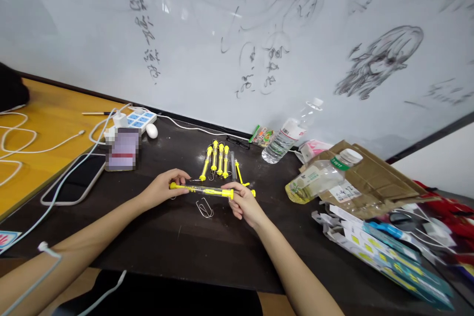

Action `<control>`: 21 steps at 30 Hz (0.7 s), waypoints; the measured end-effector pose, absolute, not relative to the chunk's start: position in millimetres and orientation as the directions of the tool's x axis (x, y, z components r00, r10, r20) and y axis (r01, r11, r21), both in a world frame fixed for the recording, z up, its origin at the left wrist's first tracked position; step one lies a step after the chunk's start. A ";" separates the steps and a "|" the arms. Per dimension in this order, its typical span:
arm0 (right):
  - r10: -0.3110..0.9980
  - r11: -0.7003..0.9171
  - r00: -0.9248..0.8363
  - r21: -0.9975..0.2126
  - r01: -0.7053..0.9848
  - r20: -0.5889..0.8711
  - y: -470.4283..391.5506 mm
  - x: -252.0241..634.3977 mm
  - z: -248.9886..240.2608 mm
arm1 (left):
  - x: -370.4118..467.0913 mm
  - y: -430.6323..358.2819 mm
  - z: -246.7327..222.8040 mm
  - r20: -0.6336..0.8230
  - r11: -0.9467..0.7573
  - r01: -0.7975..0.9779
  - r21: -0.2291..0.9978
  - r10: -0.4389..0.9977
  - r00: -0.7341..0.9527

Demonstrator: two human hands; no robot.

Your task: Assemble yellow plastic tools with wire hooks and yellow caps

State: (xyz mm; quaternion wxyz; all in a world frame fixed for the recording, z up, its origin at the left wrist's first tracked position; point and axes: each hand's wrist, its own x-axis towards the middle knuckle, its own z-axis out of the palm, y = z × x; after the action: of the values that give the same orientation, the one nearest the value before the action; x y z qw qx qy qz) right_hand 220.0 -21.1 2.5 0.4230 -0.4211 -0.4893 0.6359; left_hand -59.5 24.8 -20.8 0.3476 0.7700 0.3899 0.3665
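Note:
Between my two hands lies a clear tubular spring scale (pixel 202 190) with yellow end caps, held level above the dark table. My left hand (pixel 165 188) is closed on its left cap. Closed fingers of my right hand (pixel 245 203) grip the right cap. Below the tube a large wire paper clip (pixel 205 208) rests on the table. Behind it stretches a row of similar yellow-capped tubes (pixel 220 159) with wire hooks. Beside that row are a bare clear tube (pixel 233 165) and a loose yellow rod piece (pixel 239 173), partly behind my right hand.
On the left lie a phone (pixel 76 177), a second phone (pixel 122 150), a power strip (pixel 140 121) and white cables. At right stand a water bottle (pixel 281 140) and a tilted drink bottle (pixel 314 180) by a brown paper bag (pixel 374 173) and an opened box (pixel 385 252). A whiteboard (pixel 192 74) rises behind.

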 end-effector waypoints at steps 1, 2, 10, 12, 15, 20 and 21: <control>0.945 -0.174 -0.300 -0.976 -0.129 -0.129 -21.5 220.0 3.5 | -60.0 25.5 -20.5 0.272 -0.412 0.312 0.856 0.872 0.407; 0.940 -0.186 -0.314 -0.974 -0.133 -0.136 -21.9 219.9 4.3 | -60.2 26.2 -20.2 0.245 -0.367 0.276 0.888 0.887 0.391; 0.928 -0.215 -0.343 -0.961 -0.177 -0.144 -21.1 219.4 0.8 | -59.1 24.2 -18.0 0.044 -0.240 0.294 0.925 0.838 0.545; 0.924 -0.224 -0.353 -0.957 -0.182 -0.149 -20.0 220.6 0.2 | -58.5 23.0 -16.7 0.042 -0.218 0.256 0.942 0.830 0.556; 0.910 -0.250 -0.381 -0.950 -0.189 -0.163 -19.2 223.0 3.1 | -58.0 22.4 -14.0 0.026 -0.152 0.186 0.971 0.835 0.549; 0.885 -0.213 -0.452 -0.961 -0.177 -0.113 -21.5 223.1 10.5 | -57.6 22.2 -10.2 -0.045 -0.054 0.189 0.981 0.874 0.484; 0.892 -0.169 -0.444 -0.976 -0.140 -0.091 -22.1 221.9 10.4 | -57.2 21.9 -10.1 -0.050 -0.046 0.188 0.981 0.878 0.475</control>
State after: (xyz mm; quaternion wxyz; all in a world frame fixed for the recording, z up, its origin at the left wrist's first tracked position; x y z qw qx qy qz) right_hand 221.9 -22.1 10.4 0.3831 -0.3624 -0.5183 0.6732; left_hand -57.2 21.9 -10.1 0.5574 0.6534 0.4080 0.3096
